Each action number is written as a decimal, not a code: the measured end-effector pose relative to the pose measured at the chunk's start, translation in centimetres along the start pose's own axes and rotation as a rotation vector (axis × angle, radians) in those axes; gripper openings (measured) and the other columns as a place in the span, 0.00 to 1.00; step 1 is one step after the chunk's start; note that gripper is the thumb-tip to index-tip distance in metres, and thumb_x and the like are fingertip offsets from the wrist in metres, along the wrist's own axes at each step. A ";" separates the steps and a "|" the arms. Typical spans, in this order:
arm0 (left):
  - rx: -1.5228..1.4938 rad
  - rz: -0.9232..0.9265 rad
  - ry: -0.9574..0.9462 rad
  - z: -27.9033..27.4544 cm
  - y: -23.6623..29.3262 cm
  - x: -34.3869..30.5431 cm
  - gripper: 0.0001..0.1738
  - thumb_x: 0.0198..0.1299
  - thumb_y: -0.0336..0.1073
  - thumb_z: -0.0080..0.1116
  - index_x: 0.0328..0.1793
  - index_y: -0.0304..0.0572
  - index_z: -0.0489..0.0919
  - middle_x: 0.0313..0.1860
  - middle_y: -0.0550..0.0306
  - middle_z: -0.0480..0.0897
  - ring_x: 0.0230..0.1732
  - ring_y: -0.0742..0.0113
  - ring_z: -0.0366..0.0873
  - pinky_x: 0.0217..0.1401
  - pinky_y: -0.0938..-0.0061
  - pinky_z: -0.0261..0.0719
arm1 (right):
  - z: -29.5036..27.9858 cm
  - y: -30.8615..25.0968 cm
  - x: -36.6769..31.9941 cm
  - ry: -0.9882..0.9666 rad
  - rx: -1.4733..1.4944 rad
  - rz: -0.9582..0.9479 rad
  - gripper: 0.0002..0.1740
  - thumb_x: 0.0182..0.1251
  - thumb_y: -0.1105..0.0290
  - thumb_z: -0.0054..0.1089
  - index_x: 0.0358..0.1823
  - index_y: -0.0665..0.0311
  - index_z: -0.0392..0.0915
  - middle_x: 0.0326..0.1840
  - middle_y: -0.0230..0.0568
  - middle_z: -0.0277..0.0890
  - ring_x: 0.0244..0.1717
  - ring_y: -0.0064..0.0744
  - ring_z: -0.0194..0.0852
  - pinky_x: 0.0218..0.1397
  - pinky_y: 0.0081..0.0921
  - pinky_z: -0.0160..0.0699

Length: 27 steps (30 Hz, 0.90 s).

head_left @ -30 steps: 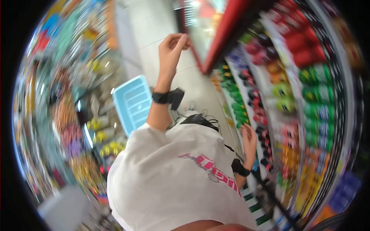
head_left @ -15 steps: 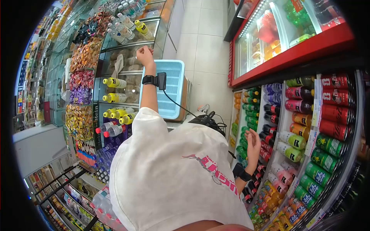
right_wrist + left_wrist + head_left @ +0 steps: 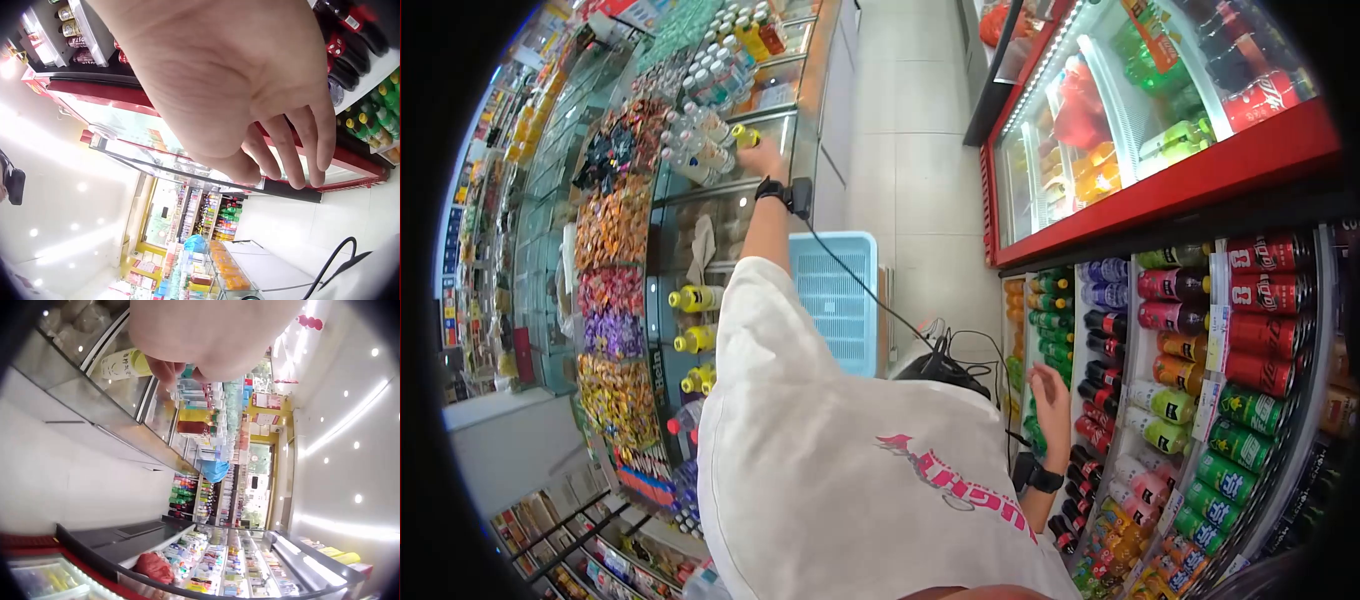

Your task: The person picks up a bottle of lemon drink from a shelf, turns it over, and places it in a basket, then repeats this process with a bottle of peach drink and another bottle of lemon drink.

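Observation:
At the counter's edge my left hand [image 3: 762, 158] has its fingers at the yellow top of a drink bottle [image 3: 745, 137]. In the left wrist view the fingers curl at the top of this bottle [image 3: 124, 366], which has a pale label; the palm side is partly hidden. Right beside it on the glass counter stand several clear bottles [image 3: 690, 155]. My right hand [image 3: 1052, 405] hangs beside the drink shelves, fingers loosely bent and nothing in them; the right wrist view shows its bare palm [image 3: 206, 87].
Several yellow-capped bottles [image 3: 695, 298] line the counter nearer to me. A light blue plastic basket [image 3: 832, 300] sits low beside it. Across the tiled aisle [image 3: 895, 200] are a red-framed cooler [image 3: 1120, 215] and shelves of cans [image 3: 1250, 400]. A black cable [image 3: 870, 285] trails from my left wrist.
My left hand has gone from raised over the aisle to the counter and taken hold of a yellow-topped bottle. The right hand stays by the shelves. The view has shifted and sharpened.

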<state>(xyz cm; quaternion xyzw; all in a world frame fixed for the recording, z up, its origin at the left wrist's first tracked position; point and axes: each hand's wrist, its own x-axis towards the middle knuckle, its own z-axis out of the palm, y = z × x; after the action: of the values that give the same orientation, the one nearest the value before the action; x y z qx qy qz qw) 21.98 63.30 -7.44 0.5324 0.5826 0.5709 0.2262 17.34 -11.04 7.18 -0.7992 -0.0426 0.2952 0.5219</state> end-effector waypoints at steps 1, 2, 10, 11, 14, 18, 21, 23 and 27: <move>0.058 -0.012 -0.069 0.4 -1.7 1.8 0.20 0.54 0.36 0.72 0.47 0.27 0.80 0.41 0.39 0.87 0.41 0.43 0.88 0.48 0.47 0.84 | 0.4 0.3 -0.1 0.016 0.016 -0.002 0.17 0.83 0.68 0.56 0.65 0.70 0.77 0.56 0.41 0.85 0.58 0.28 0.83 0.67 0.28 0.78; 0.112 -0.022 -0.144 -0.1 -1.1 2.7 0.24 0.53 0.41 0.74 0.48 0.28 0.81 0.42 0.38 0.88 0.45 0.39 0.87 0.53 0.44 0.82 | 0.7 0.4 -0.2 0.003 0.014 0.014 0.18 0.83 0.67 0.56 0.65 0.71 0.77 0.56 0.41 0.85 0.58 0.29 0.83 0.66 0.28 0.78; 0.149 0.219 -0.247 2.6 -5.8 9.6 0.42 0.56 0.44 0.81 0.71 0.25 0.76 0.66 0.36 0.81 0.66 0.44 0.78 0.74 0.56 0.73 | 2.0 0.6 -1.4 0.046 -0.010 0.009 0.17 0.81 0.66 0.62 0.63 0.68 0.80 0.53 0.36 0.86 0.54 0.22 0.81 0.60 0.24 0.80; 0.103 0.129 -0.315 2.3 -5.3 9.7 0.38 0.58 0.43 0.79 0.70 0.28 0.77 0.65 0.37 0.82 0.66 0.42 0.78 0.73 0.56 0.73 | 1.9 1.2 -1.2 0.036 -0.070 0.019 0.17 0.81 0.66 0.62 0.63 0.68 0.79 0.54 0.38 0.86 0.54 0.24 0.83 0.60 0.25 0.81; 0.106 -0.016 -0.448 1.3 -3.2 9.0 0.31 0.60 0.40 0.76 0.66 0.32 0.80 0.62 0.39 0.83 0.64 0.42 0.80 0.70 0.56 0.74 | 1.7 0.9 -0.9 0.016 0.022 0.086 0.19 0.81 0.65 0.62 0.64 0.70 0.79 0.54 0.42 0.88 0.55 0.28 0.86 0.61 0.26 0.82; 0.118 0.113 -0.424 0.6 -4.7 8.9 0.25 0.60 0.36 0.74 0.61 0.33 0.82 0.56 0.41 0.85 0.57 0.44 0.83 0.63 0.56 0.78 | 1.5 1.6 -0.6 0.044 0.020 0.062 0.19 0.79 0.66 0.62 0.62 0.71 0.80 0.52 0.43 0.87 0.54 0.30 0.86 0.60 0.28 0.82; 0.199 0.173 -0.427 -1.2 -4.2 8.0 0.22 0.59 0.35 0.74 0.57 0.32 0.83 0.54 0.40 0.87 0.53 0.43 0.85 0.59 0.56 0.80 | 1.5 1.9 -0.3 0.047 -0.008 0.046 0.19 0.79 0.65 0.62 0.62 0.71 0.80 0.53 0.44 0.87 0.54 0.31 0.86 0.61 0.29 0.83; 0.220 0.156 -0.507 -2.6 -2.4 7.4 0.21 0.59 0.36 0.75 0.55 0.31 0.85 0.53 0.39 0.86 0.54 0.42 0.84 0.59 0.56 0.79 | 1.6 1.2 -0.4 0.048 -0.021 0.023 0.19 0.78 0.65 0.63 0.62 0.71 0.80 0.52 0.44 0.87 0.54 0.31 0.86 0.61 0.29 0.83; 0.168 0.348 -0.413 -3.4 -2.7 5.5 0.21 0.62 0.37 0.73 0.56 0.30 0.84 0.50 0.41 0.85 0.55 0.43 0.83 0.60 0.57 0.78 | 1.7 1.2 0.0 0.004 -0.025 0.040 0.19 0.81 0.65 0.60 0.64 0.71 0.78 0.53 0.42 0.88 0.55 0.30 0.87 0.61 0.28 0.83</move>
<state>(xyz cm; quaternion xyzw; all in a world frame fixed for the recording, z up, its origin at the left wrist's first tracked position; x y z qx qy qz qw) 16.19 67.28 -7.13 0.7463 0.4693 0.4303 0.1941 16.11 -10.20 5.65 -0.8070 -0.0292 0.3033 0.5058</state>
